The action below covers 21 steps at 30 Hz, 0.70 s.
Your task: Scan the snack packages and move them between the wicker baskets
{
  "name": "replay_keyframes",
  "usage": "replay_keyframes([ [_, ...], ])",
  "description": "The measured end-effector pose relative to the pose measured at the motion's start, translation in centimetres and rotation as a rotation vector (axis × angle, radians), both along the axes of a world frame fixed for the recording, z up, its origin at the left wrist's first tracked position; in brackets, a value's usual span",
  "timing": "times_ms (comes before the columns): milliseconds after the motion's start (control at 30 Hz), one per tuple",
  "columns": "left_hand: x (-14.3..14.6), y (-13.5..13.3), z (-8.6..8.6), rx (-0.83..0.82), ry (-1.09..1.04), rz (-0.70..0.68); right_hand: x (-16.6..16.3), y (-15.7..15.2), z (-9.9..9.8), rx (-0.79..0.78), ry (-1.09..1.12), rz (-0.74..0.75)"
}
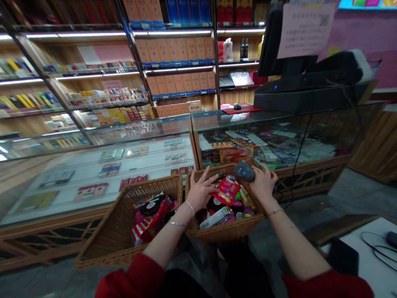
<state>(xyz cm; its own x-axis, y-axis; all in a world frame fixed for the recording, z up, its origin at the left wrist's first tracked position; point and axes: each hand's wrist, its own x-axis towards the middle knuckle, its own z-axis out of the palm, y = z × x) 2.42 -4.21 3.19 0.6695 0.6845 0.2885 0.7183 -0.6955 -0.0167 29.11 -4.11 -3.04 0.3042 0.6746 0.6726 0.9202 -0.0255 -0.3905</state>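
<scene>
1. Looking down with the head view, the only one there is, I see a red packet (229,191) lying on top of the mixed sweets and packages in the right-hand wicker basket (223,236), beneath the counter's glass front. A second wicker basket (102,238) stands just to its left.
2. The packet looks light and soft, its glossy film probably a bit slippery; I'd judge a pinch at an edge or corner best, since the middle would likely crumple. The dark scanner (244,171) seems stiff and fairly light, surely better held by its handle than by its head.
3. The left hand (200,192) reaches in palm down, fingers fanned, fingertips at the packet's left edge; I can't tell whether they pinch it or merely touch.
4. The right hand (263,184) is wrapped around the scanner at the basket's far right, other fingers raised, the scanner's head pointing left over the rim.
5. Both forearms stretch forward from red sleeves (136,275), the left slanting inward to the right, the right slanting inward to the left.
</scene>
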Motion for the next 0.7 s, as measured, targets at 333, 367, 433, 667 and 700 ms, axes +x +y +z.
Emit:
replay_keyframes([
  [333,-6.5,4.8,0.8,-0.033,0.178,0.285,-1.6,1.3,0.4,0.008,-0.032,0.021],
  [367,-6.4,4.9,1.0,-0.029,0.18,0.319,-1.7,1.3,0.4,0.011,-0.033,0.023],
  [433,-5.6,4.7,1.1,-0.002,0.144,0.381,-1.8,1.4,0.2,0.013,-0.035,0.031],
  [667,-0.7,2.9,-0.9,-0.186,0.191,0.381,-1.9,0.8,-0.7,0.006,-0.055,0.035],
  [700,-0.2,2.8,-1.3,-0.21,0.223,0.383,-1.8,0.7,-0.8,0.003,-0.058,0.034],
])
